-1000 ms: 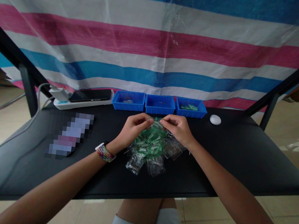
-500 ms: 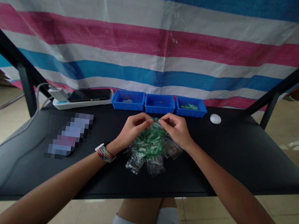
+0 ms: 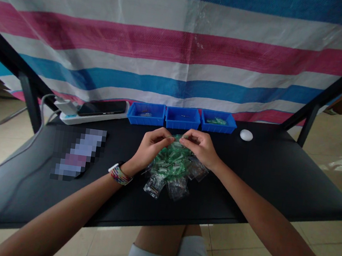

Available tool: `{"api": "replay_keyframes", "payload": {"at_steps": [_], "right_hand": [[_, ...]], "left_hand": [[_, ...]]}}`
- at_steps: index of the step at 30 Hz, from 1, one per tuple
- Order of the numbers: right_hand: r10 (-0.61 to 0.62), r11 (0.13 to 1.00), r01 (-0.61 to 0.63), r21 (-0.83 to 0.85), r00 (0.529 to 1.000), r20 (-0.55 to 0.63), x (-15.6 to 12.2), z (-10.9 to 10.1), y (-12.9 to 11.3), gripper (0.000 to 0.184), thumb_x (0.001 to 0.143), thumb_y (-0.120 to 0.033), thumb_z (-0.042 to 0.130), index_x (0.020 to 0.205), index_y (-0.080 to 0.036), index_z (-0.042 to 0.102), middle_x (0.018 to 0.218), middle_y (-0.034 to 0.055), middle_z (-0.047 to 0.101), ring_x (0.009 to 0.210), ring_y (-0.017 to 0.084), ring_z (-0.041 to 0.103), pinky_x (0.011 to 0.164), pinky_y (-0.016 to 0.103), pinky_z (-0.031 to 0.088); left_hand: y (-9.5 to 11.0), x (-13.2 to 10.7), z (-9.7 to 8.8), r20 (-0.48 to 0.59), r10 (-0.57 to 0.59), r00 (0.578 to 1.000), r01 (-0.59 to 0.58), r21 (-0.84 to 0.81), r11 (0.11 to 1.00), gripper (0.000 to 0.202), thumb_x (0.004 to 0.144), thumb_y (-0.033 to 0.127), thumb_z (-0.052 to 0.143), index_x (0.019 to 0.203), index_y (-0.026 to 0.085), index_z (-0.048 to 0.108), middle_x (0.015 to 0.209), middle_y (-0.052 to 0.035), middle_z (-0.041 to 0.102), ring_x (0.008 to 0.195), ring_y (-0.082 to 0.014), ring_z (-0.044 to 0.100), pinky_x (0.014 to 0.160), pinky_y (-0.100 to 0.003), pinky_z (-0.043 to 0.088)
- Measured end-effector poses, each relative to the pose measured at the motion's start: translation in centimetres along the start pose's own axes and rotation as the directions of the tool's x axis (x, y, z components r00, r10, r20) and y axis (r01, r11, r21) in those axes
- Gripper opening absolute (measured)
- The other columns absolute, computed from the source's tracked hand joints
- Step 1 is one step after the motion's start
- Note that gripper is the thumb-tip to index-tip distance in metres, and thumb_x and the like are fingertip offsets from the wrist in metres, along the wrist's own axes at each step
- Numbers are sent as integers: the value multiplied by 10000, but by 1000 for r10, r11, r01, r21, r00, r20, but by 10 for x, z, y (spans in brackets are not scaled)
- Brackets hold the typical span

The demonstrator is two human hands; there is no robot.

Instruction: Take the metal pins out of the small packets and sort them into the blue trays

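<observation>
Fine fingertip work on thin film seems to be the step in hand, so a light, even pinch should serve best: pulling harder on one side could twist or tear the plastic, and holding the small translucent packet [image 3: 177, 137] level ought to keep anything inside from slipping out. It would also help to keep it just clear of the loose pile of green packets [image 3: 171, 161] below, since such thin film may cling or drag its neighbours along. The packet sits between the two hands, over the far edge of that pile and in front of the middle blue tray [image 3: 182, 125]. The left hand [image 3: 152, 145] is nearly closed, thumb and bent forefinger drawn together on what looks like one side of the film; the right hand [image 3: 200, 148] mirrors it on the other, the thumb tips close but apart. Exactly how the film lies between the fingers is too small to tell. Both forearms slant inward from the near side across the black counter [image 3: 278, 171], wrists low, the left hand just beside the pile and the right partly over the clear packets [image 3: 198, 169] there.
</observation>
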State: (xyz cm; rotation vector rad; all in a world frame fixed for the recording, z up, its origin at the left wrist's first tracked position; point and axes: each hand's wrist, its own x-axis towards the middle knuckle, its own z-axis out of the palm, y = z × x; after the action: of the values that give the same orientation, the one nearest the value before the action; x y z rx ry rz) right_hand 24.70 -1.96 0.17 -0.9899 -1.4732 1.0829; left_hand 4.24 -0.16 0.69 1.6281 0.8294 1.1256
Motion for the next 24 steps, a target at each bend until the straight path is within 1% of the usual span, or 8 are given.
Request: {"api": "replay_keyframes", "payload": {"at_steps": [5, 7, 9, 11, 13, 16, 21, 24], "right_hand": [[12, 999, -10, 51, 999, -39, 2, -2, 2, 332, 786, -486, 861, 715, -213, 685, 647, -22, 592, 629, 146, 524, 607, 292, 397], [22, 997, -16, 80, 997, -74, 2, -2, 4, 332, 770, -478, 879, 717, -210, 690, 642, -30, 585, 618, 136, 512, 601, 285, 388], [28, 995, -19, 96, 995, -94, 3, -2, 5, 333, 765, -481, 888, 733, -209, 698, 655, -31, 598, 624, 132, 523, 604, 279, 398], [47, 993, -39, 110, 997, -69, 3, -2, 5, 331, 777, -497, 881, 773, -211, 715, 687, -24, 626, 645, 139, 558, 621, 280, 441], [85, 987, -83, 137, 996, -10, 3, -1, 5, 331, 794, -517, 863, 845, -216, 734, 746, -11, 668, 676, 155, 610, 648, 294, 500], [116, 978, -122, 168, 992, 45, 3, -1, 5, 346, 789, -519, 864, 920, -225, 738, 800, 1, 706, 699, 176, 662, 670, 321, 558], [75, 987, -73, 141, 997, -9, 4, -2, 7, 363, 764, -516, 892, 888, -217, 729, 787, 8, 714, 681, 176, 670, 668, 327, 572], [35, 994, -29, 107, 998, -56, 3, -2, 8, 367, 770, -535, 888, 868, -220, 727, 758, 2, 697, 671, 174, 661, 664, 328, 568]], "left_hand": [[1, 0, 1, 72, -64, 995, 67, -35, 997, 288, 904, 442, 732, 816, 169, 705, 730, -15, 640, 691, -161, 577, 654, -276, 438], [0, 0, 1, 83, -70, 994, 73, -37, 997, 280, 880, 441, 764, 848, 170, 703, 728, -15, 653, 684, -165, 591, 645, -276, 445], [-1, 1, 0, 78, -72, 994, 75, -39, 996, 267, 861, 419, 788, 833, 176, 682, 713, -10, 655, 670, -164, 595, 632, -275, 441], [-3, 1, 0, 58, -62, 996, 65, -45, 997, 249, 858, 385, 784, 790, 180, 661, 703, -8, 655, 673, -165, 600, 641, -277, 446], [-4, 1, -1, 31, -50, 998, 52, -60, 997, 237, 859, 356, 772, 756, 183, 648, 692, -4, 654, 678, -165, 601, 654, -280, 454], [-4, 1, -2, 3, -42, 999, 42, -77, 996, 247, 861, 351, 774, 737, 188, 635, 669, 3, 648, 665, -162, 597, 658, -282, 460], [-5, 2, -2, 12, -60, 998, 61, -108, 992, 282, 891, 425, 766, 781, 198, 641, 680, 3, 644, 655, -166, 600, 637, -287, 484], [-8, 2, -3, 9, -87, 996, 88, -100, 991, 413, 953, 526, 678, 707, 196, 638, 637, -14, 622, 614, -168, 583, 605, -295, 472]]}}
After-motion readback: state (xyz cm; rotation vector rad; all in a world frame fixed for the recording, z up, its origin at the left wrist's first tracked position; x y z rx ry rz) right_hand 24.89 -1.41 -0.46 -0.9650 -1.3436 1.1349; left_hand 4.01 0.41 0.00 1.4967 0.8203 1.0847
